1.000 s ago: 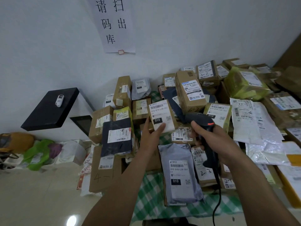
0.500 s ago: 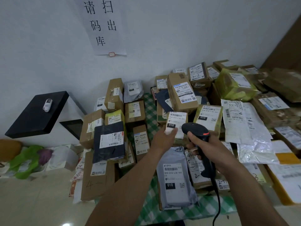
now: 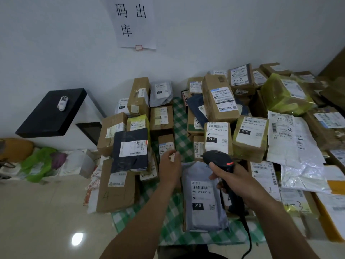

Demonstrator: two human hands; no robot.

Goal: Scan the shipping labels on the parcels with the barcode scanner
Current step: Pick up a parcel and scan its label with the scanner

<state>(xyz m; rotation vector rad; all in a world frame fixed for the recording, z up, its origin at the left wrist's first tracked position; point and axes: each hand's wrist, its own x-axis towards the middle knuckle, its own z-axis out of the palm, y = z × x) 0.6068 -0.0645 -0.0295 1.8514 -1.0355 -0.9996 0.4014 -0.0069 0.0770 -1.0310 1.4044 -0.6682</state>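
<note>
Checked-cloth counter (image 3: 180,116) against a white wall, parcels heaped. Your right hand (image 3: 240,181) grips the barcode scanner (image 3: 218,158), nose aimed away at the upright 010-label box (image 3: 217,136) just beyond. Left hand (image 3: 169,168) is at the small brown box (image 3: 165,141), left of the scanner; grip unclear

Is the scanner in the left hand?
No, the right hand grips the black scanner; the left hand is over by a small brown box.
</note>
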